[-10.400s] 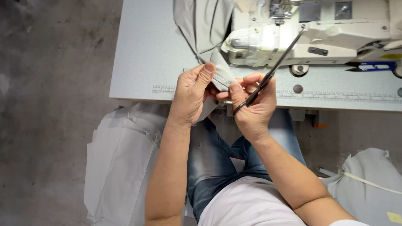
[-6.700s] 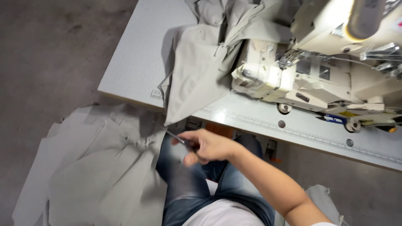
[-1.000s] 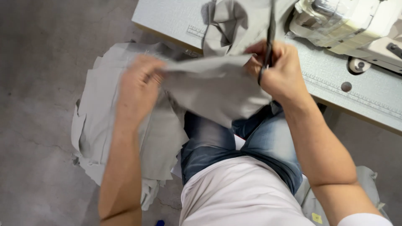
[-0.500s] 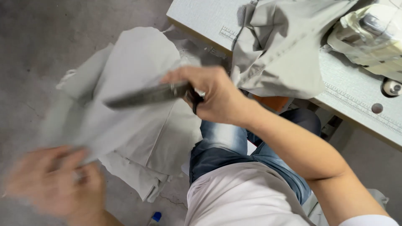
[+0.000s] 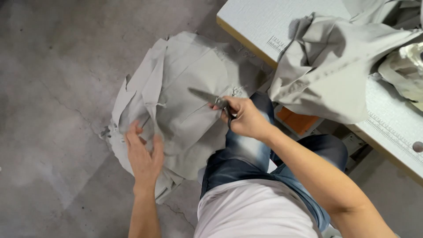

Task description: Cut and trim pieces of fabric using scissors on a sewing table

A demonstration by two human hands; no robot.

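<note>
My left hand (image 5: 143, 154) reaches down to a pile of grey fabric pieces (image 5: 185, 92) on the floor beside my left leg, fingers spread on the top layers near the pile's left edge. My right hand (image 5: 244, 117) is closed around a pair of dark scissors (image 5: 211, 99), blades pointing left over the pile. A sewn grey garment piece (image 5: 326, 70) drapes over the front edge of the white sewing table (image 5: 264, 22) at the upper right.
A sewing machine (image 5: 407, 66) shows partly at the right edge, half under fabric. Bare concrete floor (image 5: 53, 88) fills the left. My knees in blue jeans (image 5: 246, 154) sit between the pile and the table. An orange part (image 5: 299, 121) is under the table edge.
The grey piece I held a second ago now lies on the table edge. My left hand has dropped to the floor pile. My right hand with the scissors has moved down over the pile.
</note>
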